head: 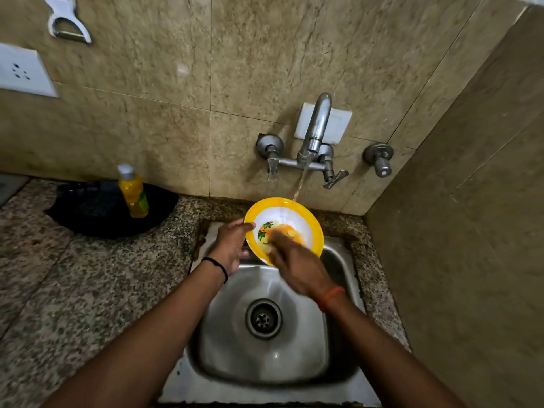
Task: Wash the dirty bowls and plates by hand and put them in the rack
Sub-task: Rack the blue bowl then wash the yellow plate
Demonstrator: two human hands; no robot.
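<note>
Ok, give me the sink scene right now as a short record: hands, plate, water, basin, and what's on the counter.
left hand: grips the yellow-rimmed plate by its left edge
right hand: on the plate's face, blurred; whether it holds anything cannot be told
plate: tilted over the back of the sink, orange residue at its centre
tap: running, stream meets the plate's upper rim
basin: no other dishes, drain uncovered
counter: yellow bottle standing at a black rack, left of the sink
</note>
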